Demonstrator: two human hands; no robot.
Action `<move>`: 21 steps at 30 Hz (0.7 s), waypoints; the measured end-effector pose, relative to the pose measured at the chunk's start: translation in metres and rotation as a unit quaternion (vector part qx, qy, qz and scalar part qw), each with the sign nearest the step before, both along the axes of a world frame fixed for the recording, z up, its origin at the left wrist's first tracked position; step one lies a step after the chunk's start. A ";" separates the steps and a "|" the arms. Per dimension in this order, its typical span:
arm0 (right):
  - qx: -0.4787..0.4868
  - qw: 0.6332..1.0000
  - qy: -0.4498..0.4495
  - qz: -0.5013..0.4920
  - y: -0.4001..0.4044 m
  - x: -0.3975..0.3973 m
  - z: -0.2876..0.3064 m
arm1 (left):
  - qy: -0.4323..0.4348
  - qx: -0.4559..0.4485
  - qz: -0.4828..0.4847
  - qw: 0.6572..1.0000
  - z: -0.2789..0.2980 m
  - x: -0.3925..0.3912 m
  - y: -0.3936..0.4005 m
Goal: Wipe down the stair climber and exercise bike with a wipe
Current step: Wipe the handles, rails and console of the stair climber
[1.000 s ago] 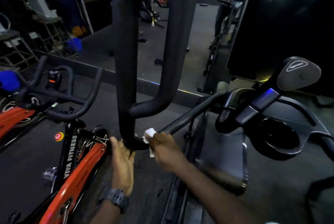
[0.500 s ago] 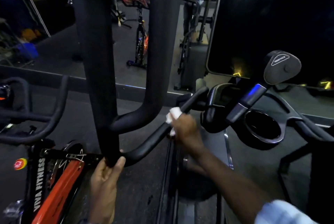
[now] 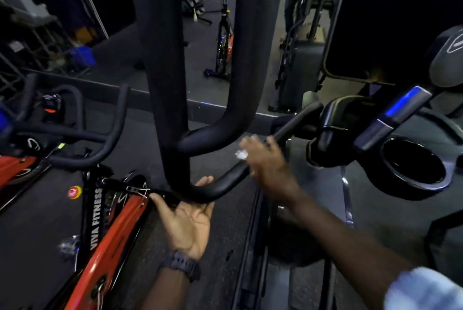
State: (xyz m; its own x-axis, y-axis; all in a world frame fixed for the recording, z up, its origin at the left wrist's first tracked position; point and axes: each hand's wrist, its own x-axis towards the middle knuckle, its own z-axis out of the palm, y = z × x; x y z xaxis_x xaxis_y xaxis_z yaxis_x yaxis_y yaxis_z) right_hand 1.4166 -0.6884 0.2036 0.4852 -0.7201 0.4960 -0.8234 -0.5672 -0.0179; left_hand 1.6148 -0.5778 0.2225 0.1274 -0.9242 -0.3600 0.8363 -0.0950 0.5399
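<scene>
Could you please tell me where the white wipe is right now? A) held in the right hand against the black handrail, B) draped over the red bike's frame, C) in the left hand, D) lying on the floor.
A: the right hand grips the wipe against the handrail; the left hand holds no wipe.

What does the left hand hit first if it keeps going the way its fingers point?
The left hand lies palm-up with its fingers pointing up and away. They already touch the underside of the black curved stair climber handrail, so that bar comes first. Depth is hard to judge here.
</scene>
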 end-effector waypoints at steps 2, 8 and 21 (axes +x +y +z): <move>0.017 0.994 -0.054 -0.088 -0.004 -0.004 0.013 | 0.026 0.013 0.027 0.999 -0.001 -0.011 -0.001; 0.073 0.994 0.018 0.083 0.073 0.068 0.010 | 0.068 0.074 0.104 0.989 -0.009 -0.030 -0.005; 0.030 0.992 -0.033 0.122 0.003 -0.013 -0.012 | 0.152 0.060 0.085 0.983 -0.021 -0.053 -0.019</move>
State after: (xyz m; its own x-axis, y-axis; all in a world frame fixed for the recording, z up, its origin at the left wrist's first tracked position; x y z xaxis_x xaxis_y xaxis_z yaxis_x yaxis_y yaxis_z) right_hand 1.4036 -0.6856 0.1917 0.6172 -0.6139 0.4921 -0.6573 -0.7461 -0.1064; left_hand 1.5622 -0.5969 0.2016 0.1458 -0.8473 -0.5106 0.9667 0.0122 0.2558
